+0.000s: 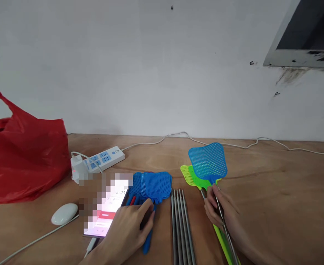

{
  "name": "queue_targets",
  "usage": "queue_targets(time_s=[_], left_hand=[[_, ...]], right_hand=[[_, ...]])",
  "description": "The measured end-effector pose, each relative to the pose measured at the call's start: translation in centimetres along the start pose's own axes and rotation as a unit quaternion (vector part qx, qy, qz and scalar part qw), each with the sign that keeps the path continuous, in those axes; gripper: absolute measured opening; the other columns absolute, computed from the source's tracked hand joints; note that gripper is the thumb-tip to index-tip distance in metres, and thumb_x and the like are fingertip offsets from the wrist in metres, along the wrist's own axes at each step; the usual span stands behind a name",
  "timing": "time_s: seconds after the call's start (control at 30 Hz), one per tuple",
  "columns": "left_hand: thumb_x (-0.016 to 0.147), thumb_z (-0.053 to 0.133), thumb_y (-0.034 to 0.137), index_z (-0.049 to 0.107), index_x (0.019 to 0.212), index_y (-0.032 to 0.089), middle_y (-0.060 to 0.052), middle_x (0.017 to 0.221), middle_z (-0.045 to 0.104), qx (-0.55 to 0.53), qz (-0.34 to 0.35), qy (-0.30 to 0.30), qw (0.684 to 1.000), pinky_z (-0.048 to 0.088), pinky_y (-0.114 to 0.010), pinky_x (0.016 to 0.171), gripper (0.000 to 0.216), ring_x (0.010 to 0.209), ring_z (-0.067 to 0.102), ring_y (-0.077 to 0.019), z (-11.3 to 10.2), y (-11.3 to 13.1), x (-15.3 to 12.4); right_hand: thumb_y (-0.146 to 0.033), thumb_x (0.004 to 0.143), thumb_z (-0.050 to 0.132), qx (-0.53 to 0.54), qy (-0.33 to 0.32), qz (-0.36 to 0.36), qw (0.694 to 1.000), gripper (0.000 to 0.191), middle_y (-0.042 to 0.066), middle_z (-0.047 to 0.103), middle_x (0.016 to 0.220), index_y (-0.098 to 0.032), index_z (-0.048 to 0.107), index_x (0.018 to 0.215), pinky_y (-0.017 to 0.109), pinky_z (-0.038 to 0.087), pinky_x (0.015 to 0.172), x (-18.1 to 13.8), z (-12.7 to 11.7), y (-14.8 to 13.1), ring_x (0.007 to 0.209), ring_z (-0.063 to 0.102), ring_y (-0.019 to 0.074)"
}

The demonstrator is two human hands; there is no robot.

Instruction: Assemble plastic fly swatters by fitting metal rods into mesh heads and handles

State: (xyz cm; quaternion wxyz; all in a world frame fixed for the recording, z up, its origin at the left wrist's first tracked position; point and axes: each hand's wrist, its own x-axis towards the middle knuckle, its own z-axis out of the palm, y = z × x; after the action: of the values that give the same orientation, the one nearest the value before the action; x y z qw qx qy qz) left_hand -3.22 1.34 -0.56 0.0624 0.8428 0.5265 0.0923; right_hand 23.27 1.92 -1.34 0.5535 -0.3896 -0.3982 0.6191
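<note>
Right hand [222, 211] pinches the swatter [208, 162] by its rod, blue head up over the green ones [191, 176]; left hand [131, 228] grips the blue pile [156, 186] on the worktop [274, 184]; a loose pinch could drop it.

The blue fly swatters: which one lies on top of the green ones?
The single blue swatter on the right, held by the right hand; it alone overlaps the green swatters. The other blue heads lie stacked beside the left hand.

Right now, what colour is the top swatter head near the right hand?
The top swatter head is blue mesh; head view shows it.
</note>
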Motion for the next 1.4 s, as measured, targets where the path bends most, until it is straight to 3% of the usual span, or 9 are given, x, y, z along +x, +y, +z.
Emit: queue_targets(time_s=[0.2, 0.47, 0.7, 1.03, 1.4], left_hand=[[0.096, 0.042, 0.026, 0.055, 0.092, 0.023, -0.004, 0.078, 0.072, -0.017, 0.063, -0.014, 0.998, 0.040, -0.029, 0.059, 0.014, 0.070, 0.069, -0.0229, -0.1, 0.0, -0.5], [0.082, 0.047, 0.014, 0.055, 0.088, 0.022, -0.003, 0.075, 0.070, -0.024, 0.057, -0.002, 0.998, 0.043, -0.031, 0.062, 0.013, 0.066, 0.067, -0.0221, -0.1, -0.2, -0.1], [0.084, 0.052, 0.021, 0.058, 0.078, 0.021, -0.003, 0.074, 0.070, -0.018, 0.075, -0.004, 0.997, 0.045, -0.033, 0.064, 0.009, 0.069, 0.068, -0.0236, -0.5, 0.2, 0.1], [0.090, 0.046, 0.023, 0.057, 0.070, 0.021, -0.002, 0.064, 0.067, 0.007, 0.066, 0.071, 0.995, 0.040, -0.031, 0.058, 0.023, 0.060, 0.066, -0.0220, 0.4, -0.6, 0.3], [0.094, 0.043, 0.024, 0.061, 0.075, 0.021, -0.003, 0.067, 0.069, 0.016, 0.070, 0.049, 0.996, 0.040, -0.032, 0.058, 0.026, 0.061, 0.066, -0.0234, 0.2, -0.3, 0.5]], right_hand=[[-0.059, 0.091, 0.055, 0.021, -0.016, 0.019, 0.999, 0.041, -0.012, 0.034, 0.033, -0.021, 0.054, 0.075, 0.018, 0.011, 0.032, 0.4, 0.1, 0.1, 0.028, 0.014, 0.0046], [-0.059, 0.092, 0.054, 0.033, -0.021, 0.041, 0.998, 0.042, -0.012, 0.035, 0.033, -0.020, 0.058, 0.077, 0.019, 0.011, 0.033, 1.1, -1.5, -0.1, 0.027, 0.014, 0.0043], [-0.054, 0.089, 0.058, -0.009, 0.001, 0.023, 1.000, 0.040, -0.011, 0.035, 0.033, -0.018, 0.061, 0.073, 0.020, 0.014, 0.035, 1.2, -1.5, -1.2, 0.028, 0.019, 0.0051], [-0.061, 0.086, 0.055, -0.075, -0.087, 0.042, 0.992, 0.044, -0.012, 0.031, 0.034, -0.021, 0.053, 0.068, 0.021, 0.010, 0.031, 1.5, -1.9, -0.2, 0.027, 0.015, 0.0058], [-0.069, 0.086, 0.053, -0.205, -0.131, 0.053, 0.969, 0.055, -0.010, 0.031, 0.043, -0.023, 0.041, 0.058, 0.025, 0.013, 0.039, 0.2, -0.8, -2.0, 0.038, 0.019, 0.0073]])
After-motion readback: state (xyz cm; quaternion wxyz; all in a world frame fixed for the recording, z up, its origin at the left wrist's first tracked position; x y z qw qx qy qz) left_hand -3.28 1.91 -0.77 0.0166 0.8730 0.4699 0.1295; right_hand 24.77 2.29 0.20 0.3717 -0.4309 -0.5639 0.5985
